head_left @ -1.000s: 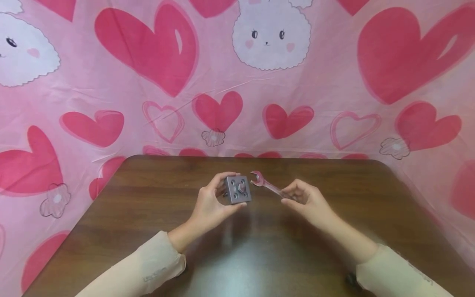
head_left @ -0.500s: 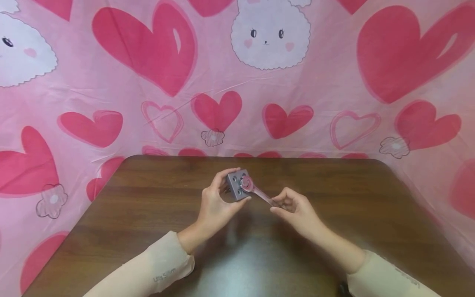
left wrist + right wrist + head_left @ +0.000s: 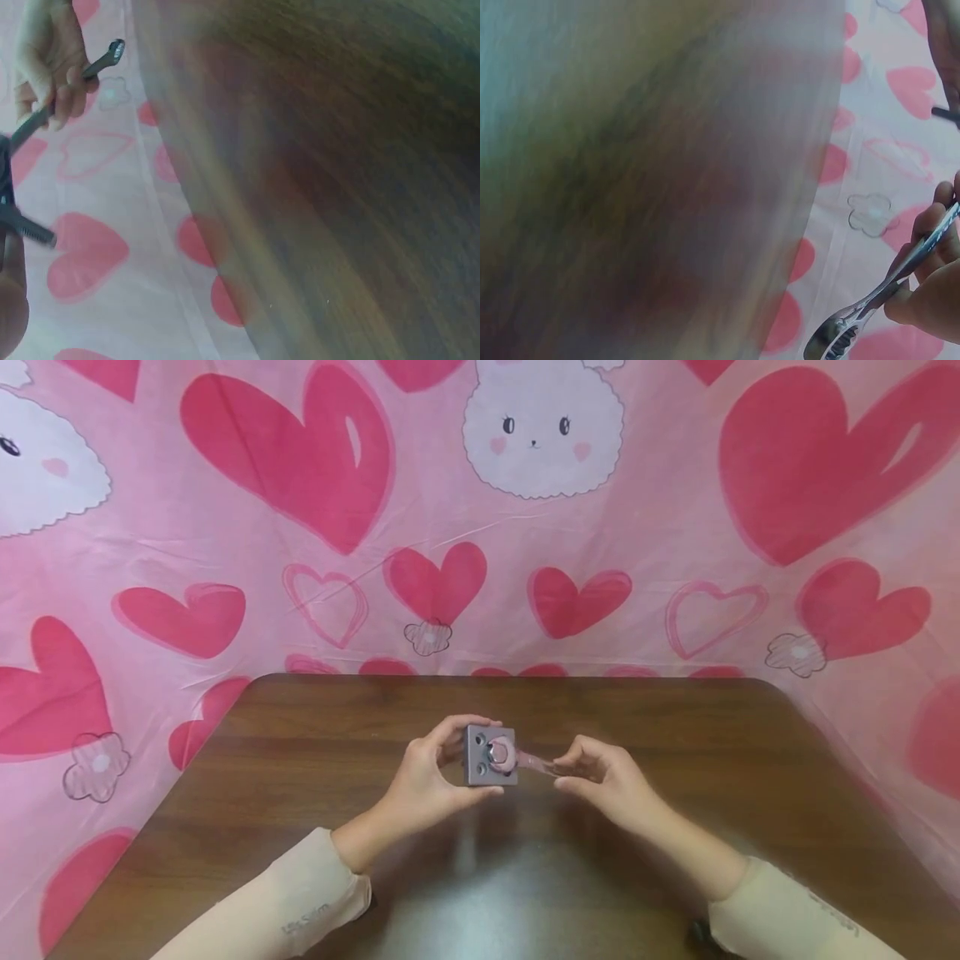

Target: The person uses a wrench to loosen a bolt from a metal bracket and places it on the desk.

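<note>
My left hand point(image 3: 420, 777) holds a small grey metal block point(image 3: 480, 754) above the table, thumb below and fingers over the top. Round holes pierce its face, and a bolt point(image 3: 500, 752) sits at its middle. Behind the block, the bolt's threaded end point(image 3: 31, 227) sticks out in the left wrist view. My right hand point(image 3: 607, 781) pinches a wrench point(image 3: 536, 763) by its handle. One end of this wrench lies over the bolt head; how snugly it fits is too small to tell. Its ring end point(image 3: 832, 339) juts past my fingers in the right wrist view.
Below both hands spreads a brown wooden table point(image 3: 315, 735) with rounded far corners. A pink cloth point(image 3: 660, 510) printed with hearts hangs behind it and along its sides. A small dark object point(image 3: 701, 933) shows by the right sleeve.
The wrench has come left from beside the block onto the bolt head. The block tilted and rose, then came back lower and slightly right, facing forward.
</note>
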A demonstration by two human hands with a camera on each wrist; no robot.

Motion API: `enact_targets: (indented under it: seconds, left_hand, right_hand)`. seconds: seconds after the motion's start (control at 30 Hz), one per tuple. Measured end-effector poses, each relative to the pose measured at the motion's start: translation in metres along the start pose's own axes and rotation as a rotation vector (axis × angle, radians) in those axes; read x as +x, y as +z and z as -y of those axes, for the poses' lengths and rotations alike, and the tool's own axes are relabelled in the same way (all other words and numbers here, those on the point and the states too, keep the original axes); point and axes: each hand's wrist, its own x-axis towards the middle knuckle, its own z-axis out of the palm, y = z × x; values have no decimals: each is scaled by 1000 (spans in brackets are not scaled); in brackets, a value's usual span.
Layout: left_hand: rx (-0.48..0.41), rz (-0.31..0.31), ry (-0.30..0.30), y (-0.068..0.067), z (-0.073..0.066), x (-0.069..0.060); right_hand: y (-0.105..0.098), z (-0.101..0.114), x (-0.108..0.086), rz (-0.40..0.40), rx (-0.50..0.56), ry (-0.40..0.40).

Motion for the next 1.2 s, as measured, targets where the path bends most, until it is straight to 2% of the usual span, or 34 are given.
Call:
enact_targets:
  seconds: [0.27, 0.6, 0.77, 0.87, 0.97, 1.07, 1.2]
  left_hand:
    - [-73, 260, -36, -9, -8, -2]
    - [-122, 545, -57, -11, -11, -3]
    - [-121, 638, -76, -11, -10, -4]
    - [-129, 635, -89, -12, -9, -6]
    - [-130, 578, -103, -13, -9, -8]
    - [-114, 466, -110, -13, -8, -9]
    - [-71, 273, -122, -11, -6, -9]
  right_hand:
    - [-14, 2, 3, 81, -50, -85]
    - [-21, 0, 12, 171, -173, -300]
    - [-22, -1, 15, 184, -228, -362]
    - [-25, 0, 15, 174, -239, -334]
    - [-28, -1, 13, 135, -245, -296]
    - [-32, -3, 11, 83, -222, -238]
    - [-34, -3, 8, 31, -137, -115]
